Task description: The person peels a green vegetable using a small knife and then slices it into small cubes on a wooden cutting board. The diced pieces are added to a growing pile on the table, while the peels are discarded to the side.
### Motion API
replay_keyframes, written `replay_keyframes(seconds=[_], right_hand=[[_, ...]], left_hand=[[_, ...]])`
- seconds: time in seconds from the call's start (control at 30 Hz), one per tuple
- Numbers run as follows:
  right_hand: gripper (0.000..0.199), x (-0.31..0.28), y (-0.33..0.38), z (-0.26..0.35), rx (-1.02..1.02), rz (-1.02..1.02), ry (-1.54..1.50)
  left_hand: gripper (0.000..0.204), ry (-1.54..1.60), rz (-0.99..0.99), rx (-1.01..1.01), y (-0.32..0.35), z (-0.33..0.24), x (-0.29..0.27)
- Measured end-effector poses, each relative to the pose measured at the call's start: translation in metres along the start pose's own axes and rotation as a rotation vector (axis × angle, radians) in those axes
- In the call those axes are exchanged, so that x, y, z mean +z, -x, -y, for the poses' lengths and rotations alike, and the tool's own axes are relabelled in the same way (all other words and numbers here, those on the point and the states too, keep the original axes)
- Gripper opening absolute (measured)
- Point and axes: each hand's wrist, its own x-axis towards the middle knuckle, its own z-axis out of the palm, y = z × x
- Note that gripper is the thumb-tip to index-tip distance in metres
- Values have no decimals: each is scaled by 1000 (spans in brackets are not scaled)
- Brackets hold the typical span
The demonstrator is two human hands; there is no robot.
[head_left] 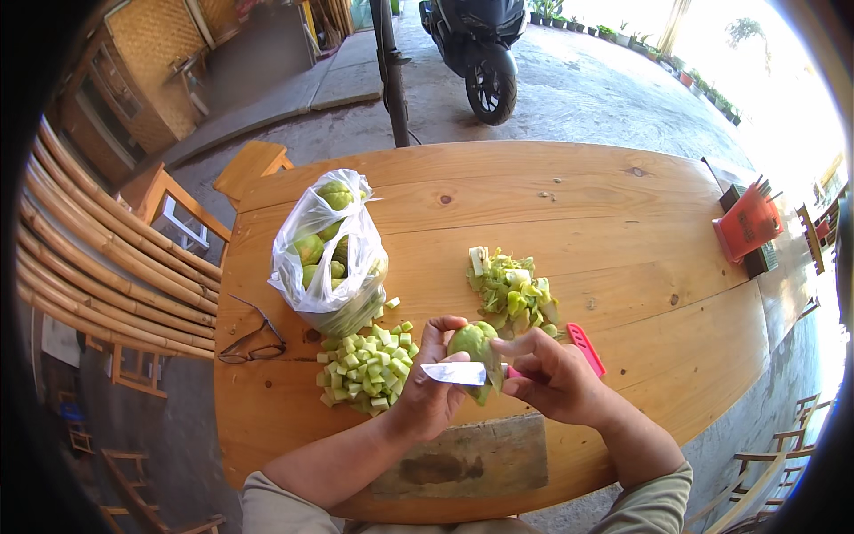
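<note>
My left hand [436, 378] is closed around a green chayote [471, 340], held up above the near part of the table. In my right hand [556, 374] is a knife [455, 373] with a pink handle, its blade lying across the front of the chayote and pointing left. A strip of peel hangs by the blade, and my right thumb and fingers are close to the fruit. Below my hands lies a worn wooden cutting board [498, 456]. Pale green chayote cubes [366, 365] are heaped left of my left hand. Beyond my right hand sits a pile of peelings [514, 289].
A plastic bag of whole chayotes [329, 258] stands at the left of the wooden table [551, 178], near eyeglasses [258, 336]. A pink slotted plastic piece [585, 349] lies by my right hand. At the far right is a red container [749, 222] with sticks.
</note>
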Motion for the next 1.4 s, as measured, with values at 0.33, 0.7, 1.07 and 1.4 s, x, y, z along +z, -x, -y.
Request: replay_keyframes(seconds=[0.33, 0.7, 1.07, 1.4], right_hand=[[34, -4, 0, 0, -60, -23, 100], [34, -5, -1, 1, -17, -4, -118], [32, 0, -6, -15, -81, -97, -303], [73, -17, -27, -28, 395, -105, -900]], left_hand=[[55, -20, 11, 18, 1, 3, 2], [42, -78, -6, 16, -1, -1, 7], [45, -312, 17, 57, 0, -1, 8], [35, 116, -181, -17, -7, -7, 9]])
